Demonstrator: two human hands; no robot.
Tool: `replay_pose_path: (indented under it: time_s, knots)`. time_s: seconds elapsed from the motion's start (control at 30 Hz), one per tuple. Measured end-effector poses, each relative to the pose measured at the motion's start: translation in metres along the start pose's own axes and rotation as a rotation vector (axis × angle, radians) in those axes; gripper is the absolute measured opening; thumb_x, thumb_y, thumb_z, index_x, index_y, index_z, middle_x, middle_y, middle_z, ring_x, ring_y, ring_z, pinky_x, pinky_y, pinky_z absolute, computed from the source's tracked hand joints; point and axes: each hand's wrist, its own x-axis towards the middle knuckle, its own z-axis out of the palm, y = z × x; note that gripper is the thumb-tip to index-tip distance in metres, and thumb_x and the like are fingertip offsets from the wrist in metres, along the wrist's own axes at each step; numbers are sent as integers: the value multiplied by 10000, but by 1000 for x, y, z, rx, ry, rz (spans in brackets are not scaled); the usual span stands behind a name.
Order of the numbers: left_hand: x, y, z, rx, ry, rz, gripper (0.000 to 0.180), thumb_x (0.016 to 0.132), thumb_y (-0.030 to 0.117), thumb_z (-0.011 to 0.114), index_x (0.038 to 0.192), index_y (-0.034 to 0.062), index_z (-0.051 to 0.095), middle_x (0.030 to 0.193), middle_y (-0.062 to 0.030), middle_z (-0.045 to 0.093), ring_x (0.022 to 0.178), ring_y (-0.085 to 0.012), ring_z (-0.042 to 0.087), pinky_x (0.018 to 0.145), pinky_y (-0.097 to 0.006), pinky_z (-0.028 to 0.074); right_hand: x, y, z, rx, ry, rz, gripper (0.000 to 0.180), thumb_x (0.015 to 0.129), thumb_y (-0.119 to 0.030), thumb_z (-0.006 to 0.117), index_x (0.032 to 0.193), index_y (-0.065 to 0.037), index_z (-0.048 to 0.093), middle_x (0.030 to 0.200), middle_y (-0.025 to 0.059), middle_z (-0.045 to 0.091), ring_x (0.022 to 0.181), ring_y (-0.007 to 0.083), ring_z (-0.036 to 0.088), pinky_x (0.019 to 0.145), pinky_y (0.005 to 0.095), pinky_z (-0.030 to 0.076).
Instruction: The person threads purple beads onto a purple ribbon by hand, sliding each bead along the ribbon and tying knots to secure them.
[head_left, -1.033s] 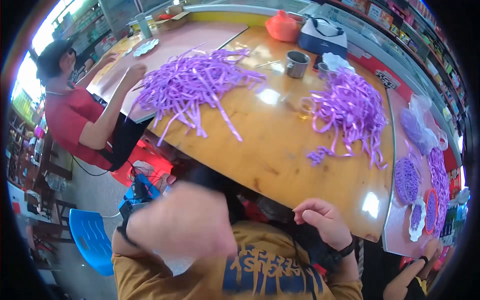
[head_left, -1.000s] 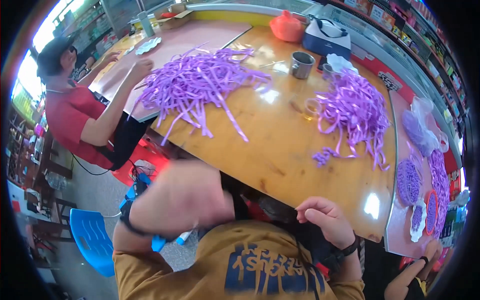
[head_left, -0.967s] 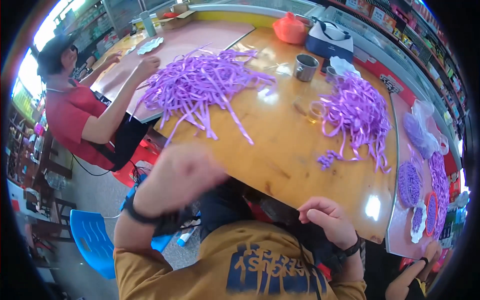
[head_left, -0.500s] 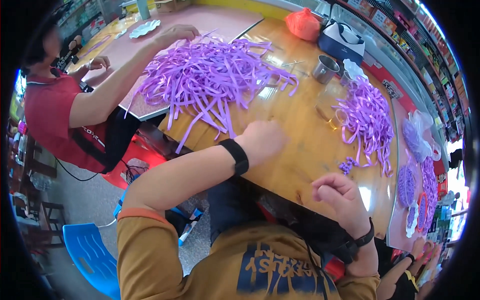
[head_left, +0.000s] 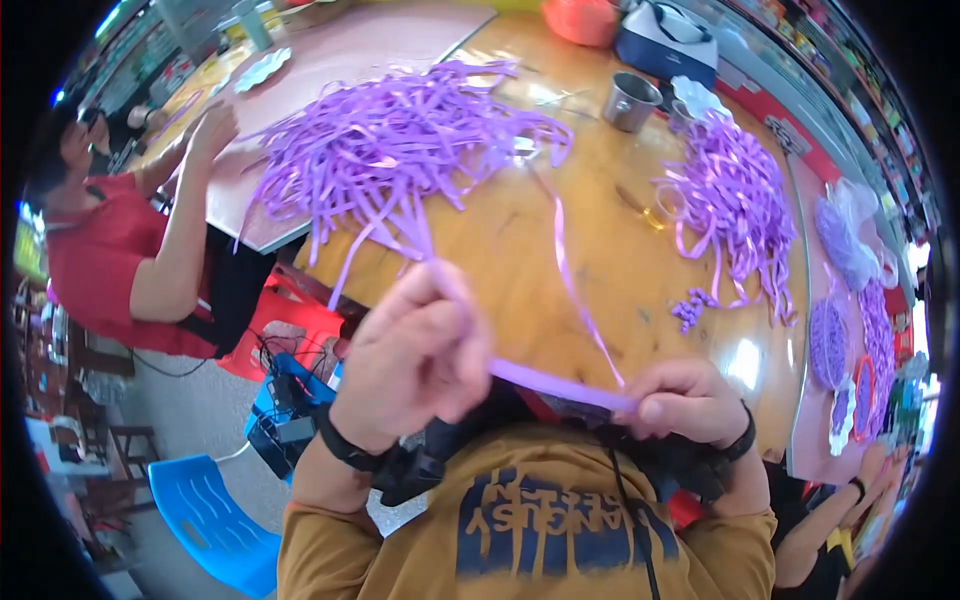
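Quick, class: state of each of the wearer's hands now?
Left hand: curled, ribbon against it; blurred, grip cannot be told.
Right hand: closed, holding ribbon.

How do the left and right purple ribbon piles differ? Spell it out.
The left pile is larger and spreads wider; the right pile is smaller and narrower. The left pile straddles the pink surface and the wooden tabletop; the right pile sits near the wooden tabletop's right side. Both are tangled heaps of shiny purple ribbon.
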Motion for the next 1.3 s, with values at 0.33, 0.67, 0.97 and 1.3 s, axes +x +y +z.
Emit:
replay_pose_path:
  time_s: [0.33, 0.67, 0.97, 1.3]
  knots:
    - [136, -34, 26, 1366, -92, 242, 161, 858, 111, 501, 985, 23, 545, 880, -77, 556, 760, -155, 535, 672, -228, 422, -131, 27, -45, -69, 862, -418, 157, 835, -153, 590, 845, 3, 601, 723, 18, 579, 597, 59, 498, 550, 199, 399]
    - [256, -125, 22, 2166, -325, 385, 318, 749, 370, 602, 971, 150, 657, 1218, -155, 488, 1123, -329, 448, 909, -400, 355, -133, -7, -38, 4, 741, -217, 179, 884, -146, 548, 952, 12, 599, 759, -19, 551, 631, 11, 461, 564, 167, 382]
    - [175, -101, 114, 1177, -346, -11, 284, 883, 251, 516, 1010, 18, 616, 1058, -73, 587, 1059, -157, 505, 907, -290, 377, -112, -8, -72, -54, 638, -294, 155, 870, -157, 562, 897, -10, 599, 745, -71, 507, 678, -4, 415, 591, 164, 330]
    - [84, -100, 70, 897, -130, -618, 180, 870, 161, 540, 861, -7, 604, 713, 16, 560, 628, -54, 485, 573, -198, 391, -117, 7, -80, -400, 420, 18, 124, 865, -134, 563, 860, -14, 596, 700, -34, 540, 655, 33, 482, 579, 209, 385]
